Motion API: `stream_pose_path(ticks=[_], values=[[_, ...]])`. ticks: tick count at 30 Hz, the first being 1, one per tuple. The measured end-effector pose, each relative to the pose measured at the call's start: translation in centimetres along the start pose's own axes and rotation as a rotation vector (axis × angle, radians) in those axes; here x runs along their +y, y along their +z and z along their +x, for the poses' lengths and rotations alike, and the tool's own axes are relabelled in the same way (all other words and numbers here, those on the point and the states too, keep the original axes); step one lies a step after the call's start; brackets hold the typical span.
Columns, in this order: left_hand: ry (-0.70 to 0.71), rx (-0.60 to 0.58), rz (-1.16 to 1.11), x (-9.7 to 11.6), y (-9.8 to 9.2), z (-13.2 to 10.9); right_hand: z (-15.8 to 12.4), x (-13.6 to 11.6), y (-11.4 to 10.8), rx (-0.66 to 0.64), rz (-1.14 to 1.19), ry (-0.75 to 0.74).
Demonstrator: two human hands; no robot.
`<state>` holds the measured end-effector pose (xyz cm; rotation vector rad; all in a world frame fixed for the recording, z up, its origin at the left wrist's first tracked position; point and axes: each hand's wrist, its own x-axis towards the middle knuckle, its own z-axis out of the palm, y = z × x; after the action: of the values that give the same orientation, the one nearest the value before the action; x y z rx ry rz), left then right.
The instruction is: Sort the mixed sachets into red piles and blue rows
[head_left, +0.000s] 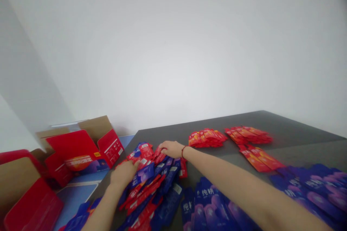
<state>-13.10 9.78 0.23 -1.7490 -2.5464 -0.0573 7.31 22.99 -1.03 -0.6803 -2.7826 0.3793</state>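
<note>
Head view shows a jumbled heap (145,177) of red and blue packets beneath and between both hands. The right hand (172,149) bends its fingers onto a red packet (159,156) at the heap's far side; blur hides whether they grip it. The left hand (123,174) lies at the heap's left edge, perhaps to steady loose packets; its grip cannot be told either. Right of the right hand, a red stack (207,138) and a farther red stack (248,135) sit on the dark worktop (244,118), while purple packets (211,205) fan out below its wrist, apparently grouped by colour so kinds stay apart. Left of the left hand, flaps raised, stands a red carton (78,151), presumably set aside to leave working room.
</note>
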Motion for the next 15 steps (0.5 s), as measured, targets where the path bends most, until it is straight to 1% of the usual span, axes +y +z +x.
stream_pose_path(ticks=[2,3,5,7,9,11,13,15], values=[[0.072,-0.029,-0.017,0.6,-1.1,-0.3,-2.3,0.9,-0.9,-0.035,-0.008,-0.021],[0.115,-0.047,-0.032,1.1,-1.3,-0.8,-3.5,1.3,-1.0,-0.065,-0.013,-0.039],[0.194,-0.076,-0.065,2.5,-1.1,-2.0,-5.8,1.5,-0.8,-0.118,-0.024,-0.071],[0.242,-0.093,-0.089,4.1,-0.5,-3.3,-7.4,1.2,0.0,-0.157,-0.055,-0.087],[0.259,-0.095,-0.101,5.5,0.1,-4.6,-8.2,0.6,0.8,-0.188,-0.123,-0.087],[0.256,-0.083,-0.100,6.6,0.5,-5.8,-8.4,0.0,1.5,-0.198,-0.206,-0.077],[0.247,-0.067,-0.089,7.2,0.5,-7.0,-8.4,-0.6,1.6,-0.174,-0.260,-0.059],[0.221,-0.046,-0.066,7.3,0.4,-8.3,-8.5,-1.4,1.3,-0.143,-0.280,-0.038]])
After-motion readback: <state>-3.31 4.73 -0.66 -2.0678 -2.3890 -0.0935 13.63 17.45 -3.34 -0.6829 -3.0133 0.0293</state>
